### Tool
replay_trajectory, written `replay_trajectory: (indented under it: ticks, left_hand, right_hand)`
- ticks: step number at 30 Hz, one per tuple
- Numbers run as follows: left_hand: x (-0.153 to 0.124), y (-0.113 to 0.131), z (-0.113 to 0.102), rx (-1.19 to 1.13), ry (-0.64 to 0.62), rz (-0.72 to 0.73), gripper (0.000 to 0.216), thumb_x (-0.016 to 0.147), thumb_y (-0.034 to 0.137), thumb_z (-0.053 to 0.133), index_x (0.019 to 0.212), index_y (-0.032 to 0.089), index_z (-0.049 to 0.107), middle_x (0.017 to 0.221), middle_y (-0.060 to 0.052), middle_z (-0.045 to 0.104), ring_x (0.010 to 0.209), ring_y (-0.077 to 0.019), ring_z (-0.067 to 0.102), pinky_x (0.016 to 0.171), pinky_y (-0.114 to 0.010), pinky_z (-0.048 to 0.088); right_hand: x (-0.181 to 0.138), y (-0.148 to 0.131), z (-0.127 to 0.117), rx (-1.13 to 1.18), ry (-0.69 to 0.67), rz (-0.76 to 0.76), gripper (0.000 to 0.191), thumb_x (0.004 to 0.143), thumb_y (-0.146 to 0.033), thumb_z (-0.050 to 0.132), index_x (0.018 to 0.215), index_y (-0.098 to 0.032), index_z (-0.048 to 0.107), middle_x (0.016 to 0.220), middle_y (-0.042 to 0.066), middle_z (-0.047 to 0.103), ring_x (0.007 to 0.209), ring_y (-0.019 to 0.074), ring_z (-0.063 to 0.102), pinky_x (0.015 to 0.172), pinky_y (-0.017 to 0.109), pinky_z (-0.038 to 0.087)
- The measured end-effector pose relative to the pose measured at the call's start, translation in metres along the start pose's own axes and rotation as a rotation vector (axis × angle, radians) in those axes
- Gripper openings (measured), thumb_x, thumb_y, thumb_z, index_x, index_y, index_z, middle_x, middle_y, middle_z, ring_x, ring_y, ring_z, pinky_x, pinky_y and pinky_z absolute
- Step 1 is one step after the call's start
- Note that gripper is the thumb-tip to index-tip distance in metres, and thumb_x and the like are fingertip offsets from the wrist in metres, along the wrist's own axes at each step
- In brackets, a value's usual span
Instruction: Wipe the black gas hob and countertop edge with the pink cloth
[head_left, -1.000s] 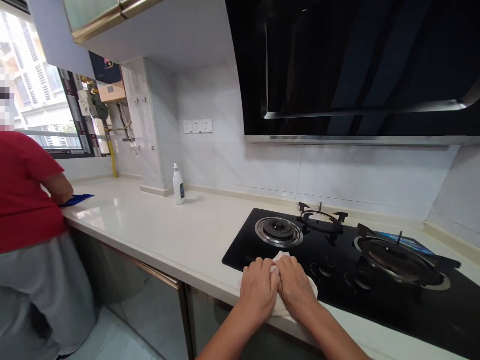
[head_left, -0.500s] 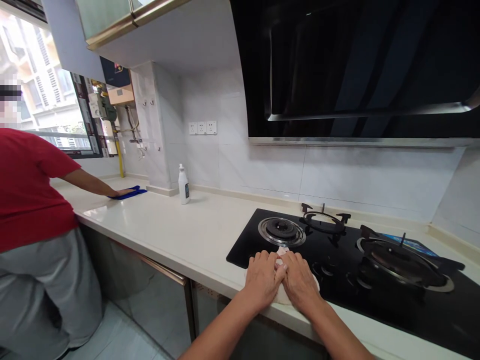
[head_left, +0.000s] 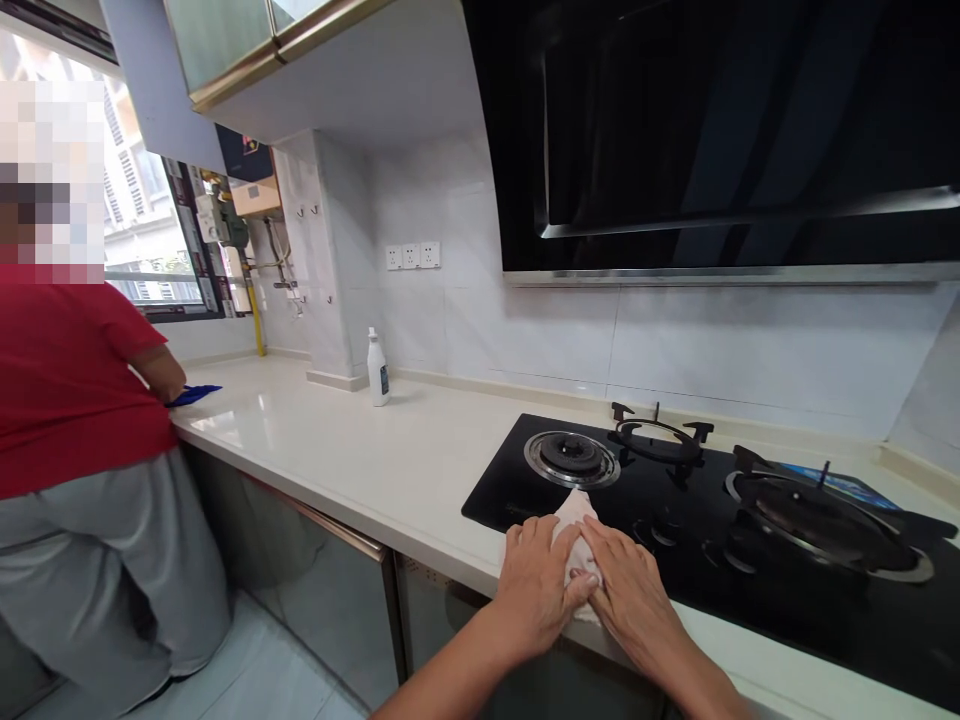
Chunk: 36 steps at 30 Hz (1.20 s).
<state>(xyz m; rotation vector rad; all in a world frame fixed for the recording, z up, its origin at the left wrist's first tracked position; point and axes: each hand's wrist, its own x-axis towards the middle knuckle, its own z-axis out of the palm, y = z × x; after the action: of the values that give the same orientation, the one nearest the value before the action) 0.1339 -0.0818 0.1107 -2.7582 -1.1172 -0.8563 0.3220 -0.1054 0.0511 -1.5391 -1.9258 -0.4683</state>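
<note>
A pale cloth is bunched under both of my hands at the front edge of the black gas hob. My left hand presses on its left side, fingers bent over it and thumb pointing right. My right hand grips the other side, close against the left thumb. The cloth's upper tip pokes out past the fingers onto the hob glass, just below the left burner. Part of the cloth is hidden beneath my palms. Control knobs sit right of my right hand.
A loose pan support stands behind the burners, and the right burner is beside it. A white bottle stands on the pale counter. At left, a person in a red shirt has a blue cloth. A black range hood hangs above.
My hands have shifted slightly down and right in view, and more of the pale cloth shows between them. The other person's arm and blue cloth have drawn back leftward. The view has shifted slightly.
</note>
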Motion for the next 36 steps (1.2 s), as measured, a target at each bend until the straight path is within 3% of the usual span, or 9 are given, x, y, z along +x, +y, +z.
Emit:
replay_trajectory:
  ticks: [9, 19, 23, 30, 36]
  left_hand:
    - [0.026, -0.013, 0.005, -0.004, -0.118, -0.044, 0.054, 0.098, 0.066, 0.050, 0.139, 0.031, 0.052, 0.136, -0.010, 0.055, 0.120, -0.0298, 0.051, 0.098, -0.047, 0.042]
    - [0.086, -0.017, 0.024, 0.161, -0.132, -0.173, 0.053, 0.099, 0.067, 0.046, 0.135, 0.030, 0.059, 0.128, -0.012, 0.059, 0.117, -0.0330, 0.052, 0.094, -0.048, 0.042]
    - [0.103, -0.014, 0.036, 0.229, -0.083, -0.204, 0.052, 0.099, 0.063, 0.050, 0.136, 0.029, 0.059, 0.130, -0.014, 0.057, 0.120, -0.0341, 0.050, 0.096, -0.048, 0.040]
    - [0.095, -0.003, 0.044, 0.285, -0.037, -0.136, 0.038, 0.103, 0.044, 0.049, 0.133, 0.023, 0.059, 0.124, -0.015, 0.060, 0.115, -0.0333, 0.051, 0.097, -0.050, 0.039]
    - [0.089, -0.007, 0.041, 0.243, -0.031, -0.108, 0.043, 0.104, 0.052, 0.045, 0.137, 0.026, 0.057, 0.120, -0.013, 0.060, 0.112, -0.0324, 0.053, 0.092, -0.047, 0.041]
  right_hand:
    - [-0.003, 0.006, 0.003, 0.049, 0.059, 0.090, 0.049, 0.100, -0.035, 0.038, 0.147, -0.025, 0.046, 0.150, 0.009, 0.051, 0.137, 0.0238, 0.047, 0.111, 0.048, 0.043]
    - [-0.002, 0.007, 0.009, 0.006, 0.101, 0.200, 0.050, 0.093, -0.031, 0.042, 0.141, -0.021, 0.054, 0.150, 0.014, 0.051, 0.136, 0.0300, 0.048, 0.109, 0.054, 0.044]
    - [0.000, 0.006, 0.013, -0.031, 0.104, 0.200, 0.051, 0.089, -0.028, 0.046, 0.138, -0.023, 0.059, 0.153, 0.014, 0.049, 0.140, 0.0315, 0.046, 0.110, 0.054, 0.043]
    - [0.001, 0.005, 0.014, -0.043, 0.114, 0.198, 0.051, 0.087, -0.026, 0.049, 0.136, -0.025, 0.060, 0.152, 0.014, 0.050, 0.138, 0.0311, 0.048, 0.109, 0.054, 0.044]
    - [-0.002, 0.003, 0.008, -0.020, 0.114, 0.187, 0.051, 0.089, -0.028, 0.049, 0.139, -0.025, 0.055, 0.150, 0.014, 0.049, 0.136, 0.0309, 0.048, 0.108, 0.054, 0.044]
